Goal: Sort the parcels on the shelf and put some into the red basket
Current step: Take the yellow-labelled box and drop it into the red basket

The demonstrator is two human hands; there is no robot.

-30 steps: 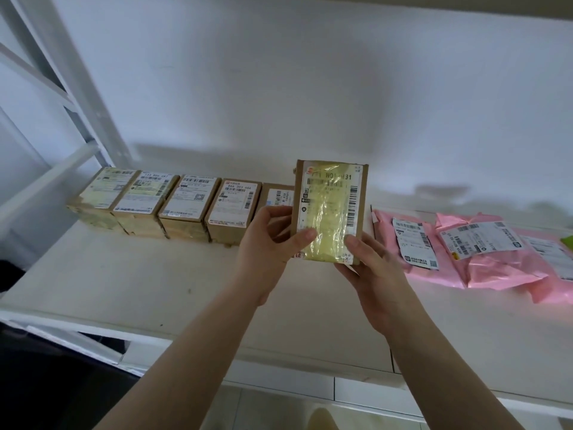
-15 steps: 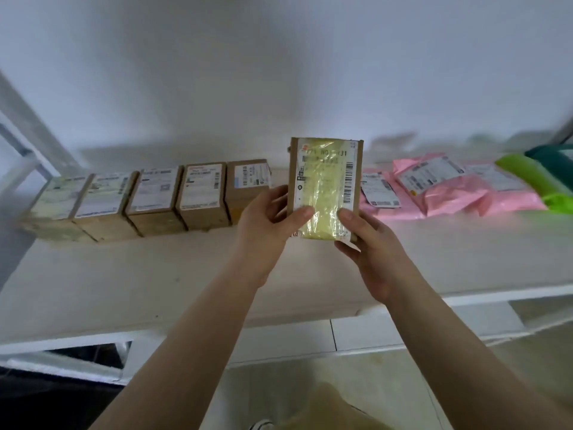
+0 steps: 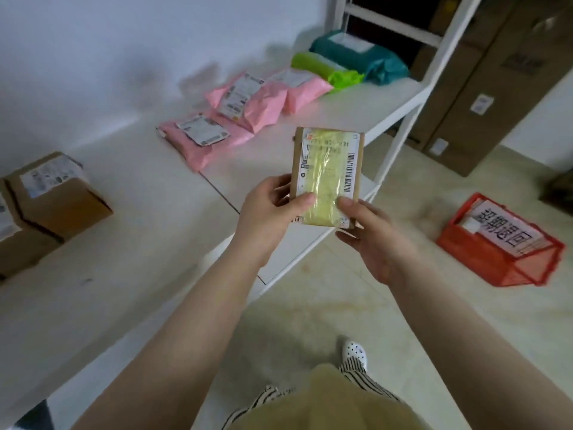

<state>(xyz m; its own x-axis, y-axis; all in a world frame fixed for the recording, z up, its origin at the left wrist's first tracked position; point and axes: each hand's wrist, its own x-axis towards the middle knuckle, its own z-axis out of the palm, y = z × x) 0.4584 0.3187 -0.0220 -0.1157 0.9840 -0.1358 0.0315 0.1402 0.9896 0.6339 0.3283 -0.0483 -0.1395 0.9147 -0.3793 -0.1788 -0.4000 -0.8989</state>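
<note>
Currently held upright in both hands: small flat brown cardboard parcel (image 3: 327, 178) with a white barcoded label under yellowish glossy tape, label facing the camera. Gripped at the lower left corner by the left hand (image 3: 273, 212), thumb across the front face, fingers curled behind. Gripped at the lower right corner by the right hand (image 3: 372, 235), thumb on the front, fingers underneath and behind. Positioned in the air past the front edge of the white flat shelf board (image 3: 139, 243), above pale tiled floor (image 3: 356, 305).

On the floor, to the right and well apart from the held parcel: red mesh plastic basket (image 3: 511, 252), with a white sheet bearing large black characters (image 3: 508, 232) on top and something white just visible inside; contents otherwise not discernible.

On the shelf, left edge of view: brown cardboard box with a white label (image 3: 59, 193), touching a second partly cropped brown box (image 3: 18, 249). Further along, near the wall: three pink plastic mailer bags with white labels (image 3: 235, 119), overlapping one another. Beyond these, a bright green plastic mailer (image 3: 331, 71), then a teal plastic mailer (image 3: 369, 57) at the far end by the white metal shelf upright (image 3: 403, 125).

Behind the upright: tall brown cardboard cartons (image 3: 483, 82) standing on the floor. Bottom of view: tan garment, striped trouser legs, white perforated shoe (image 3: 355, 352).
</note>
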